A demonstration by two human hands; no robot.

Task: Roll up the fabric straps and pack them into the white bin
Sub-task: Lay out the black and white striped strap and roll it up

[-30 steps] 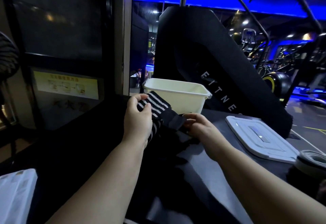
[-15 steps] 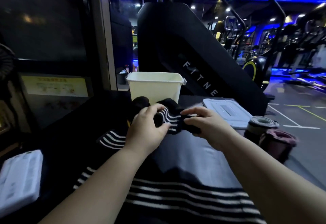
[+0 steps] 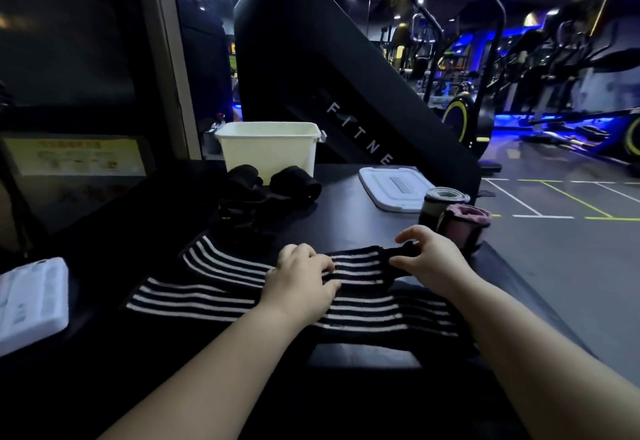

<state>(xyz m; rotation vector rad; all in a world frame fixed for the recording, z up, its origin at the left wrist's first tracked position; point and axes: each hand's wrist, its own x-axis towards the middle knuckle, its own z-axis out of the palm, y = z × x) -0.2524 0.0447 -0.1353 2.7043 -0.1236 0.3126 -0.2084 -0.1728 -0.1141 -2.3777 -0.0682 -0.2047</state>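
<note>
Both hands have come down and back toward the body since 0.5 s ago, when they held the strap end up close to the bin. Now the striped strap (image 3: 214, 287) lies flat on the dark table (image 3: 346, 207), doubled back on itself in wide folds across the near edge.

Left hand (image 3: 301, 280) rests on top of the strap approx mid-length, fingers laid over the stripes and holding it down, not gripping. Right hand (image 3: 436, 261) is just beside it, thumb + forefinger pinching the black end tab (image 3: 401, 252). So the strap sits under and between the two hands, most of its length trailing off to the left and toward the body.

Progress, as I judge it: early. No coil in this strap yet, so rolling is only about to begin from the tab end.

Further out on the right, a grey roll (image 3: 445, 199) and a pink roll (image 3: 465, 220) stand on end, touching. They're rolled but not packed. A loose black heap (image 3: 242, 211) lies mid-table. Two black bundles (image 3: 296, 186) sit just in front of the bin; I can't tell if they're properly rolled. Lid (image 3: 394, 187) is off, flat on the table. White bin (image 3: 270, 152) stands open at the far side, well apart from both hands. Its inside is hidden, so I can't tell whether anything's in there.
</note>
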